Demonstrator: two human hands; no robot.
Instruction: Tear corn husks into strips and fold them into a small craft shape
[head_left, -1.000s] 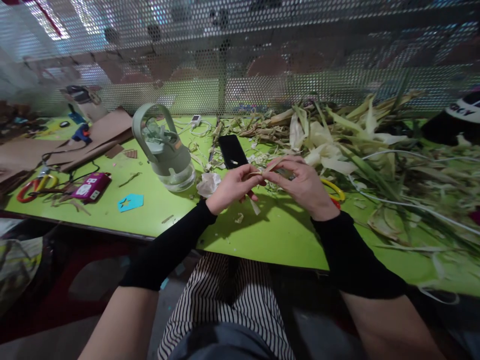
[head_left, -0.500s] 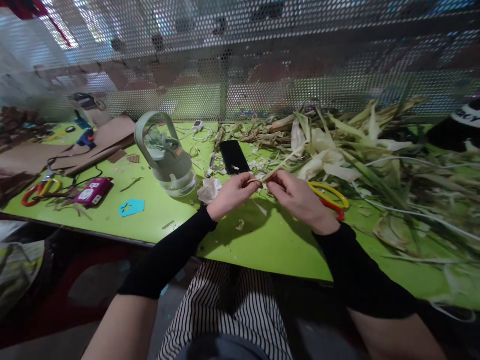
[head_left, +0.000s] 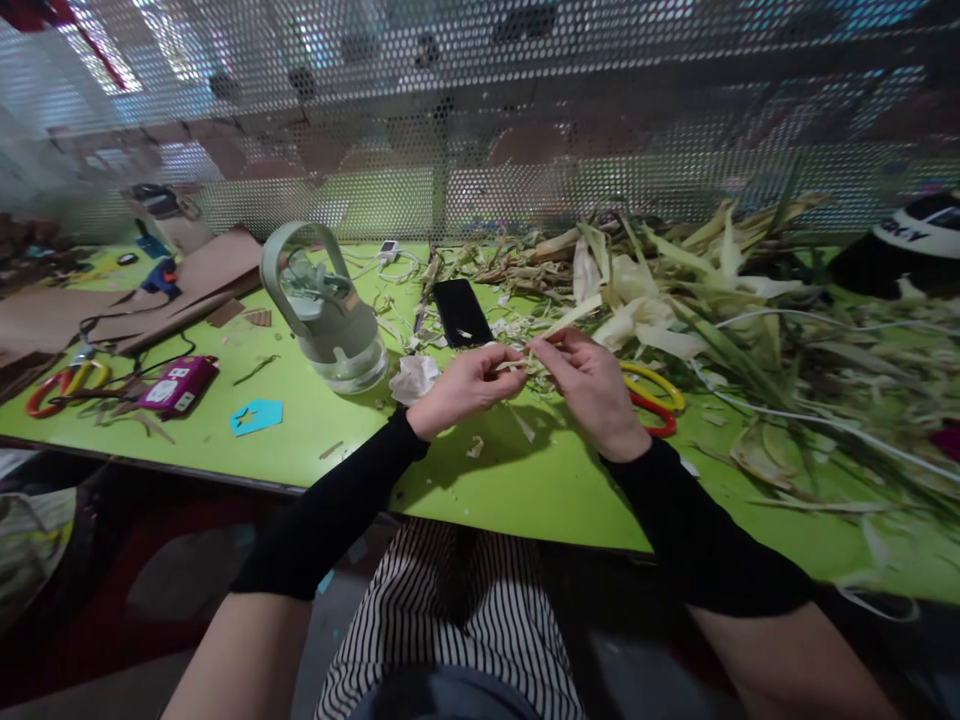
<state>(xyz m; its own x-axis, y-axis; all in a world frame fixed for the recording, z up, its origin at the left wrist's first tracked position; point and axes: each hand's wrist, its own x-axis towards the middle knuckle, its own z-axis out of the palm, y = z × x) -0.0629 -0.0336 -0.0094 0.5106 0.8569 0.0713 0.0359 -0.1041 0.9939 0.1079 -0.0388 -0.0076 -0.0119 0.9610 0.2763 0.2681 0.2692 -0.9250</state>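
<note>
My left hand (head_left: pixel 474 385) and my right hand (head_left: pixel 594 388) meet above the green table, fingertips nearly touching. Both are closed in a pinch on a thin, pale corn husk strip (head_left: pixel 571 317), whose end sticks up to the right past my right fingers. Part of the strip is hidden by the fingers. Beyond my left hand lies a black phone (head_left: pixel 461 312). Scissors (head_left: pixel 652 395) with yellow and red handles rest beside my right hand, their blades out of sight. A crumpled white scrap (head_left: pixel 414 380) touches the area behind my left wrist.
A heap of corn husks (head_left: pixel 660 290) covers the back right, crossed by a white cable (head_left: pixel 810 421). A pale green bottle (head_left: pixel 341 345) stands left of my hands. Farther left are a purple box (head_left: pixel 180 385), a blue tag (head_left: pixel 256 416) and other scissors (head_left: pixel 67 385). Perforated metal (head_left: pixel 465 150) rises behind.
My right hand has turned, its fingers now higher and pinching close to the left fingertips. The strip's raised end looks shorter and broader. The whole view has shifted slightly.
</note>
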